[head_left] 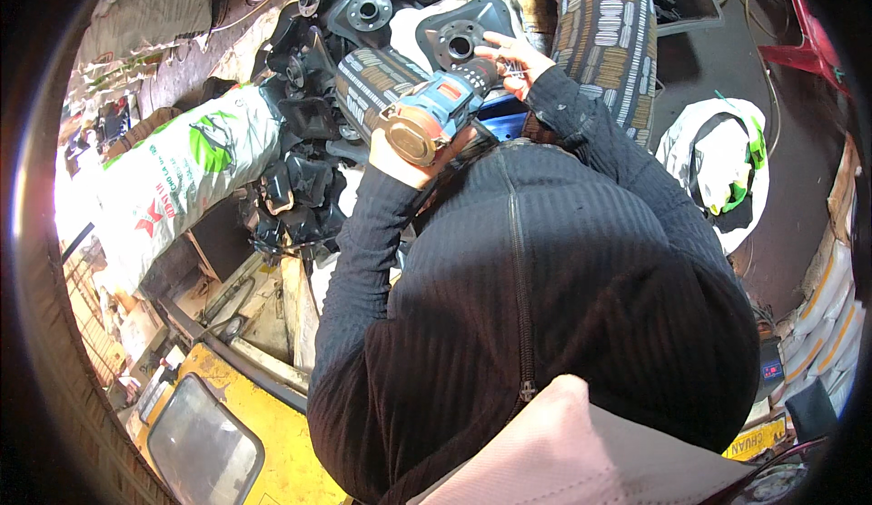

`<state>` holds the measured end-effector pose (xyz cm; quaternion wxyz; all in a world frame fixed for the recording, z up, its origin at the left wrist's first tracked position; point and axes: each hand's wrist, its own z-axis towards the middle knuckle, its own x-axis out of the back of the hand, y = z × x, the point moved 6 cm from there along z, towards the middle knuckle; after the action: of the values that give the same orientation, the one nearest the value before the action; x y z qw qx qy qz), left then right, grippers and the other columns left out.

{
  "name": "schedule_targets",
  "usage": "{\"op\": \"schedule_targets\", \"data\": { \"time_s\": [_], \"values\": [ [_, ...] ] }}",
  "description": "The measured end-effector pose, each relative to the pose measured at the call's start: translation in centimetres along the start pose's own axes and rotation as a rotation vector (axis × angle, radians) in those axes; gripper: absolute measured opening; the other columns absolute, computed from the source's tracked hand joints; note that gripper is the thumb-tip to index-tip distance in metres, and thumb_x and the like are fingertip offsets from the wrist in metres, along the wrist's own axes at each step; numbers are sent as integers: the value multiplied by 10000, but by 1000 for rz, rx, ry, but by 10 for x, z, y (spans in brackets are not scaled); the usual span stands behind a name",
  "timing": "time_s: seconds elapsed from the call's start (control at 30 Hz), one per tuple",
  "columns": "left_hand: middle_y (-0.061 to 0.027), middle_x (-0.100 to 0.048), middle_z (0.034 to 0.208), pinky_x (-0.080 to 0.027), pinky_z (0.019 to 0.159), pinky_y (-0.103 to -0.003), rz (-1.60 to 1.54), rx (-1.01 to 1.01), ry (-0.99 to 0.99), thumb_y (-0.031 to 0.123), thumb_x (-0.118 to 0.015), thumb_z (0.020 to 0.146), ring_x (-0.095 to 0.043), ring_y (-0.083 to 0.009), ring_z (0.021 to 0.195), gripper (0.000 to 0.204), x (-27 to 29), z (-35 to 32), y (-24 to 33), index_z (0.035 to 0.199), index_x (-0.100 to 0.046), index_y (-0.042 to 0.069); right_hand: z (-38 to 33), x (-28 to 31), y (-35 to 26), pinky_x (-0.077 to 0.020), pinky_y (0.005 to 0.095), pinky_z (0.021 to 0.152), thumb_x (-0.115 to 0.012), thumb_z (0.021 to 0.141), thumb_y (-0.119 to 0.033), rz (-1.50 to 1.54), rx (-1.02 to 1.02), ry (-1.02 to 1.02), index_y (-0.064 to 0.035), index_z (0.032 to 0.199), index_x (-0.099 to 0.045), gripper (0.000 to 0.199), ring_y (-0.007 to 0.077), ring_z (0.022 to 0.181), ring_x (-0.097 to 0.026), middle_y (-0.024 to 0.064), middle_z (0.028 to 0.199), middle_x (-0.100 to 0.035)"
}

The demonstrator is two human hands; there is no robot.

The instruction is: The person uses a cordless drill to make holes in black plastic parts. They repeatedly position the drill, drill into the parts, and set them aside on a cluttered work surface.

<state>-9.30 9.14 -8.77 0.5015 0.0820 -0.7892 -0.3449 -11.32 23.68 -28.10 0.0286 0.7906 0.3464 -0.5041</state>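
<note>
My left hand (400, 162) grips a blue and black cordless power tool (434, 113) by its handle, its brass-coloured rear cap turned toward me. My right hand (514, 58) reaches to the tool's black front end, fingers pinched there on something small that I cannot make out. Just beyond the tool's tip lies a black metal mount plate with a round centre hole (460, 34) on a white surface. Both black ribbed sleeves rise from my chest in the middle of the picture.
A pile of black metal mount parts (300, 155) lies left of the tool. A tyre (607, 28) stands behind it. A white printed sack (182, 173) lies at left, a white and green bag (722, 164) at right, a yellow machine (236, 432) below left.
</note>
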Motion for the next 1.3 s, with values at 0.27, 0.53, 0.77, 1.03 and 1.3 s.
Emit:
{"op": "schedule_targets", "data": {
  "time_s": [0.27,0.53,0.77,1.03,1.3],
  "values": [
    [-114,-638,989,-508,767,-317,19,36,11,318,-752,704,-632,-208,902,543,-2,-5,-6,1099,-544,8,-1,2,12,-289,161,403,-479,881,-110,53,-64,-123,-21,1342,-287,507,102,804,-525,117,1201,-538],
    [-103,-551,1161,-410,942,-339,588,-239,-118,398,-684,739,-520,-255,1091,617,-21,5,-5,1225,-463,90,-4,-4,16,-271,145,369,-494,889,-134,51,-203,-103,11,1225,-455,368,45,723,-532,86,1119,-580],
    [-120,-607,1058,-466,862,-329,84,174,-108,275,-761,690,-595,-227,972,585,-4,16,-20,1145,-509,9,7,29,34,-297,166,331,-474,893,-150,45,-261,297,-19,1083,-575,252,110,695,-604,114,1019,-612],
    [-120,-585,1085,-463,833,-317,325,246,-247,322,-764,683,-582,-223,965,621,-6,45,-28,1154,-495,18,20,59,27,-371,228,419,-580,842,-180,-225,-2,506,-45,938,-664,186,77,595,-514,13,762,-621],
    [-95,-567,1123,-429,896,-322,141,309,-356,288,-754,696,-546,-213,1018,615,-22,57,-53,1180,-477,30,36,51,19,-432,239,798,-651,815,-167,-386,257,461,32,941,-647,236,105,839,-567,61,887,-649]
  ]
}}
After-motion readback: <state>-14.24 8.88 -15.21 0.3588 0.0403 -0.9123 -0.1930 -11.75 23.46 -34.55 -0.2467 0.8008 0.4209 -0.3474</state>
